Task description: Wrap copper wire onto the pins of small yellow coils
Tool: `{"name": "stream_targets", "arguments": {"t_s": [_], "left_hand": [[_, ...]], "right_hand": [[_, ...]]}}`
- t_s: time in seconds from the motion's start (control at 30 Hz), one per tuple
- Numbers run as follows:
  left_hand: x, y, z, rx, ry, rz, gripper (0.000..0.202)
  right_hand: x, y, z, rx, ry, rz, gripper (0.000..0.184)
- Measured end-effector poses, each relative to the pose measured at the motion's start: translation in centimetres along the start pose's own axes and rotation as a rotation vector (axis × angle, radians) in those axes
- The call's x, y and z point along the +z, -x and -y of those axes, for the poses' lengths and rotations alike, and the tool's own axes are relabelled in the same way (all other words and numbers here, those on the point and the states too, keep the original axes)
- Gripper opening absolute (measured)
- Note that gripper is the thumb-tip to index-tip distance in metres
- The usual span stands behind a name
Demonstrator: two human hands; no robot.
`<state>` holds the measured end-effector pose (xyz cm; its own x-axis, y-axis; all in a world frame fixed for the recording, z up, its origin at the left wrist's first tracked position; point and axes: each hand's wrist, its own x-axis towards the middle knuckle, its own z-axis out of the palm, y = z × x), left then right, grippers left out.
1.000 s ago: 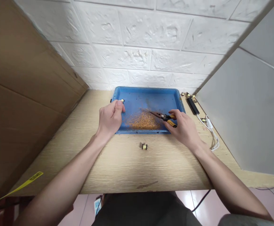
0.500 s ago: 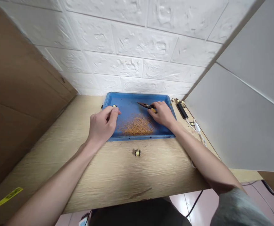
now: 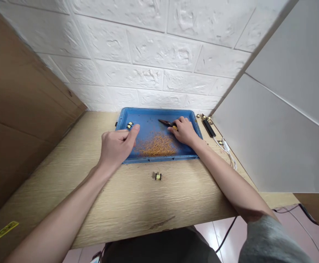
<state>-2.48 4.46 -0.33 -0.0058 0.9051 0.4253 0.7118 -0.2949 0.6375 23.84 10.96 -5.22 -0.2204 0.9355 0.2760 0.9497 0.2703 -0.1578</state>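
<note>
A blue tray (image 3: 192, 116) lies on the wooden table against the brick wall, with a heap of fine copper wire scraps (image 3: 157, 147) in it. My right hand (image 3: 186, 131) rests inside the tray at its far right. Its fingers are closed over the yellow-and-black handles of the pliers (image 3: 166, 122), whose jaws point left. My left hand (image 3: 117, 145) is at the tray's near left edge, fingers curled, thumb stretched forward. Just beyond the thumb a small yellow-and-black component (image 3: 129, 125) lies in the tray's left corner. Another such component (image 3: 157, 176) sits on the table in front of the tray.
A black cylinder with white cables (image 3: 210, 128) and small parts lies right of the tray by a grey panel (image 3: 280, 120). Cardboard (image 3: 25, 95) walls off the left side. The table's front edge (image 3: 159, 233) is near my body.
My right hand carried the pliers from the tray's front right to its back right and lowered them. My left hand drew back a little; the small component now lies in the tray corner.
</note>
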Motion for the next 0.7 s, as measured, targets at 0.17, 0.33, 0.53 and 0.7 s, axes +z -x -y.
{"name": "stream_targets", "arguments": {"t_s": [0.17, 0.33, 0.53, 0.7], "left_hand": [[0.0, -0.1, 0.0, -0.024, 0.01, 0.008, 0.064], [0.0, -0.4, -0.1, -0.051, -0.009, 0.023, 0.057], [-0.6, -0.3, -0.7, -0.079, -0.052, 0.064, 0.052], [-0.9, -0.2, -1.1, -0.092, -0.076, 0.08, 0.05]], "right_hand": [[-1.7, 0.4, 0.2, -0.003, -0.082, -0.061, 0.036], [-7.1, 2.9, -3.6, 0.103, -0.2, -0.18, 0.033], [-10.8, 7.2, -9.3, 0.298, -0.315, 0.016, 0.034], [-10.9, 9.1, -10.0, 0.276, -0.422, 0.317, 0.039]]}}
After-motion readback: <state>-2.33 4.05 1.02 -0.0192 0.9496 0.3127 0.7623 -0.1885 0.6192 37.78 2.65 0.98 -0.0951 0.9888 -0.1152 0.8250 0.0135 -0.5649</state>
